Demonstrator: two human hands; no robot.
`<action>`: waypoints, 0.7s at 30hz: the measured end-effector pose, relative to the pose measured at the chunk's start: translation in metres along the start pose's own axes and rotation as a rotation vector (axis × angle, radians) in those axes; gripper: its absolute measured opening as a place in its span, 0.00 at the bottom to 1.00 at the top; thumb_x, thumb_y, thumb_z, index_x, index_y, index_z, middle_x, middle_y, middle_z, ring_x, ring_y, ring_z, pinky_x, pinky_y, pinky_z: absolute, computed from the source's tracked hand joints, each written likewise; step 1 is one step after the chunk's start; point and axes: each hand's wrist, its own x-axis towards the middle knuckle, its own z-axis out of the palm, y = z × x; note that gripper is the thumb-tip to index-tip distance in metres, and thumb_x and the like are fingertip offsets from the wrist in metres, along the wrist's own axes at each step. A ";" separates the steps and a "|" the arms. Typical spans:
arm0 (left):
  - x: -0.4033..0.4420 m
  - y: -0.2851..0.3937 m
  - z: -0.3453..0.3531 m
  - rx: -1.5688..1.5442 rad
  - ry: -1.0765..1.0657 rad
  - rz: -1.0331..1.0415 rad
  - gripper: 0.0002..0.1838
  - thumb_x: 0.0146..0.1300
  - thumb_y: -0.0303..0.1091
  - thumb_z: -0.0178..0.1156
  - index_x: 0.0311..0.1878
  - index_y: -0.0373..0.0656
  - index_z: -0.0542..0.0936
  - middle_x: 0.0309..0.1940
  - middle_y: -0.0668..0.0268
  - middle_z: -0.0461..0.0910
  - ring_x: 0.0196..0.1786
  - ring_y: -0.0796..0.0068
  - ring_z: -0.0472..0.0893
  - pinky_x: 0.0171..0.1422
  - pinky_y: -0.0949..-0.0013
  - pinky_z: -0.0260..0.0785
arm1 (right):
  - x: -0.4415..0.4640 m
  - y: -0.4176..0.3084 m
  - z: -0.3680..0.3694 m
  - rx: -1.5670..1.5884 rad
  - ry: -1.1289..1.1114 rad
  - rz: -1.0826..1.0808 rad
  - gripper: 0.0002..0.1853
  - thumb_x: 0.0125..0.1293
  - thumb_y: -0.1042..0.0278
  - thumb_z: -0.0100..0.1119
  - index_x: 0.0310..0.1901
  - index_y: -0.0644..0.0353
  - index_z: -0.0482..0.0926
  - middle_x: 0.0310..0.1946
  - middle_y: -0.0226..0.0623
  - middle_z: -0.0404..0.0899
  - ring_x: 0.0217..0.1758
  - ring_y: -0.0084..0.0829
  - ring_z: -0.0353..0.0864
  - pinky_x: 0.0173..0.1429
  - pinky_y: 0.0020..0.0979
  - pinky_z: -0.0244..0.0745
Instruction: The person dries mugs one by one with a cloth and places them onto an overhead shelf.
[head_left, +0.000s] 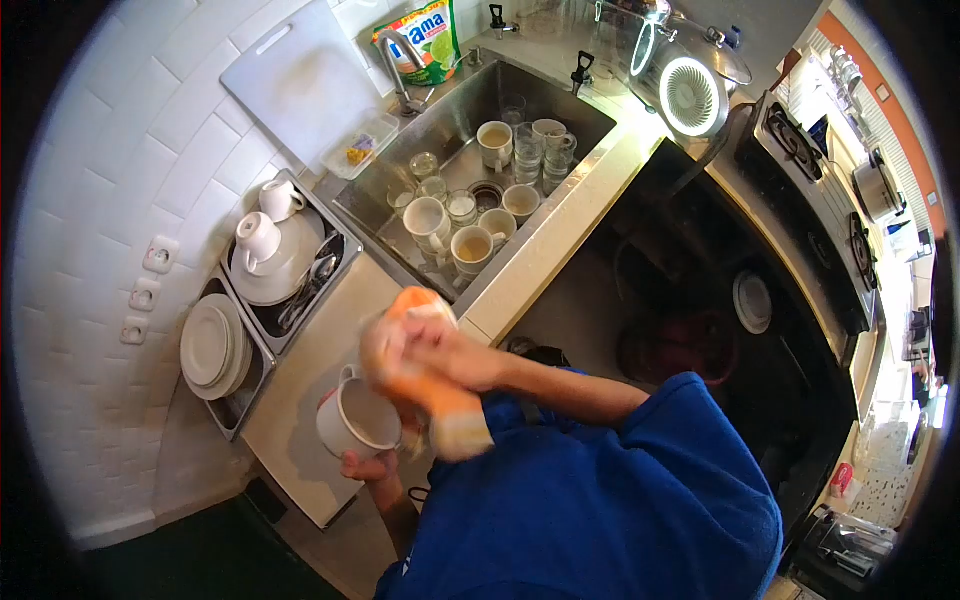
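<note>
A white mug point(360, 418) is held in my left hand point(372, 466), its open top facing up towards the camera and its handle pointing to the sink. Just above and to the right of the mug, my right hand point(440, 350) grips an orange and white cloth point(432, 395), which is blurred by motion and hangs down beside the mug. Several cups point(472, 246) and drinking glasses point(530, 150) stand in the metal sink point(390, 220) beyond my hands. Some of the cups contain a pale liquid.
Left of the counter point(300, 420), metal trays hold stacked white plates point(208, 345), cups point(258, 238) and cutlery point(318, 270). A cutting board point(305, 85) leans on the wall behind a faucet point(400, 75) and detergent pouch point(425, 45). A small fan point(692, 97) and stove point(820, 200) are at the right.
</note>
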 end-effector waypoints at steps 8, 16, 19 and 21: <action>0.024 0.009 0.040 0.446 -0.086 0.145 0.46 0.35 0.54 0.65 0.57 0.39 0.63 0.46 0.62 0.68 0.50 0.66 0.71 0.55 0.64 0.65 | 0.019 0.029 0.008 -0.739 -0.421 -0.109 0.12 0.51 0.76 0.56 0.40 0.66 0.74 0.37 0.50 0.77 0.42 0.43 0.78 0.47 0.37 0.71; 0.032 0.022 0.036 0.718 -0.340 0.264 0.46 0.31 0.55 0.69 0.54 0.37 0.67 0.44 0.61 0.71 0.45 0.69 0.74 0.49 0.67 0.69 | -0.027 0.064 -0.012 1.161 -0.088 0.580 0.18 0.60 0.66 0.49 0.53 0.60 0.71 0.48 0.43 0.75 0.48 0.42 0.76 0.54 0.41 0.73; 0.035 0.020 0.035 0.660 -0.332 0.233 0.45 0.30 0.52 0.70 0.53 0.36 0.68 0.44 0.61 0.72 0.45 0.70 0.75 0.49 0.67 0.69 | -0.039 0.105 -0.013 1.389 0.150 0.517 0.24 0.67 0.53 0.38 0.57 0.61 0.69 0.52 0.45 0.74 0.53 0.44 0.74 0.59 0.45 0.70; 0.034 0.018 0.032 0.645 -0.322 0.222 0.46 0.29 0.53 0.70 0.53 0.36 0.68 0.44 0.61 0.72 0.45 0.70 0.75 0.50 0.67 0.68 | -0.046 0.078 -0.007 1.464 0.193 0.479 0.24 0.67 0.52 0.37 0.55 0.61 0.70 0.51 0.44 0.74 0.52 0.44 0.74 0.59 0.45 0.69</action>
